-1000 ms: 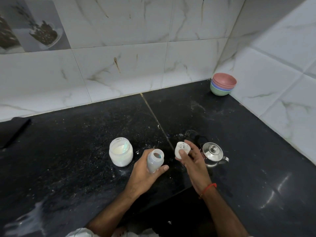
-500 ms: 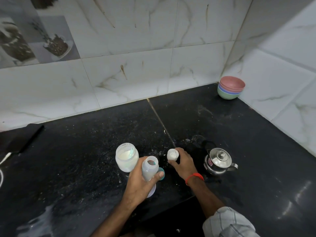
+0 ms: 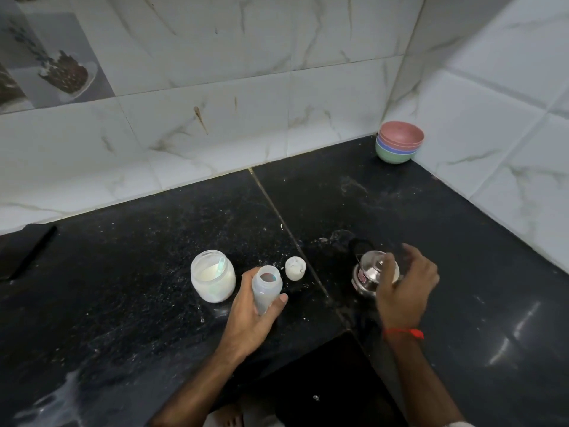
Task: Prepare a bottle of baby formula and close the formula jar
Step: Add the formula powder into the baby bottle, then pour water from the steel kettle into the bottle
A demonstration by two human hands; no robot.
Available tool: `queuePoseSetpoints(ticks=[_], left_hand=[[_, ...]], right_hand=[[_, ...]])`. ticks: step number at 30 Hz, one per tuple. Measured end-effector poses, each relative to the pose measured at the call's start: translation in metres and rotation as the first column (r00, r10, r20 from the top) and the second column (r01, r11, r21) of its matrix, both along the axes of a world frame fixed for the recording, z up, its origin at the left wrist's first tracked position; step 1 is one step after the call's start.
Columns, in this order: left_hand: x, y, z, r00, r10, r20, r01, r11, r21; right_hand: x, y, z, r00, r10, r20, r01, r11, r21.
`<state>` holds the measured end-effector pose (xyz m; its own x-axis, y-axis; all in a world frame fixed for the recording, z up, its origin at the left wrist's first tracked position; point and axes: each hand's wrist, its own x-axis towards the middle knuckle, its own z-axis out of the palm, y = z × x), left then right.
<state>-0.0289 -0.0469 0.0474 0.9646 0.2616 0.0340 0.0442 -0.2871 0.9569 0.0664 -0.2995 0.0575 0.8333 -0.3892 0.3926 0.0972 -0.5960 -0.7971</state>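
The black speckled stone counter (image 3: 462, 235) is offering open room rightward, walled by white marble tiles behind. The right hand (image 3: 406, 285) is hovering over the small steel kettle (image 3: 368, 277), fingers loosely curled; contact cannot be told. The open frosted formula jar (image 3: 212, 280) is standing near. The left hand (image 3: 251, 322) is gripping the uncapped translucent baby bottle (image 3: 266, 288), which wants holding upright for pouring, clear of the white bottle cap (image 3: 295, 268).

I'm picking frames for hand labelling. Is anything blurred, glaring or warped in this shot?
Head view: the right hand over the steel kettle is motion-blurred; the left hand gripping the bottle is sharp. Glare streaks the black counter at lower right. Wide-angle bending curves the wall tile lines.
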Motion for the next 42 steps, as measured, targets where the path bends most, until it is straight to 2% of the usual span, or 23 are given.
queuePoseSetpoints(ticks=[2,4,7,11,16,23,34,39,42], left_hand=[[0.002,-0.008,-0.002,1.000,-0.020,0.007,0.020,1.000,-0.003],[0.004,-0.018,0.001,0.999,-0.052,0.012,0.052,0.999,-0.014],[0.007,-0.032,0.008,0.996,-0.082,0.024,0.082,0.997,0.004],[0.009,-0.040,0.006,0.992,-0.120,0.045,0.121,0.993,-0.018],[0.005,-0.043,0.001,0.986,-0.164,0.032,0.165,0.986,-0.020],[-0.003,-0.051,-0.006,0.986,-0.165,0.021,0.166,0.986,-0.034],[-0.009,-0.053,-0.015,0.977,-0.213,-0.013,0.212,0.977,-0.009],[-0.008,-0.054,-0.017,0.982,-0.190,-0.010,0.190,0.982,0.014],[-0.004,-0.054,-0.018,0.981,-0.195,-0.008,0.195,0.981,0.018]], right_hand=[[0.005,-0.025,-0.016,0.965,-0.044,-0.260,0.070,0.993,0.091],[0.006,-0.038,-0.027,0.907,0.029,-0.420,0.077,0.969,0.234],[0.006,-0.043,-0.037,0.893,0.092,-0.440,0.088,0.924,0.372],[0.008,-0.045,-0.042,0.887,0.184,-0.423,0.117,0.797,0.592],[0.002,-0.045,-0.042,0.912,0.244,-0.329,0.078,0.686,0.724],[-0.008,-0.051,-0.026,0.934,0.288,-0.210,-0.025,0.640,0.768],[-0.036,-0.044,0.025,0.889,0.458,-0.022,-0.298,0.613,0.732],[-0.047,-0.035,0.046,0.854,0.519,-0.019,-0.371,0.635,0.677],[-0.050,-0.029,0.058,0.837,0.547,-0.024,-0.433,0.689,0.581]])
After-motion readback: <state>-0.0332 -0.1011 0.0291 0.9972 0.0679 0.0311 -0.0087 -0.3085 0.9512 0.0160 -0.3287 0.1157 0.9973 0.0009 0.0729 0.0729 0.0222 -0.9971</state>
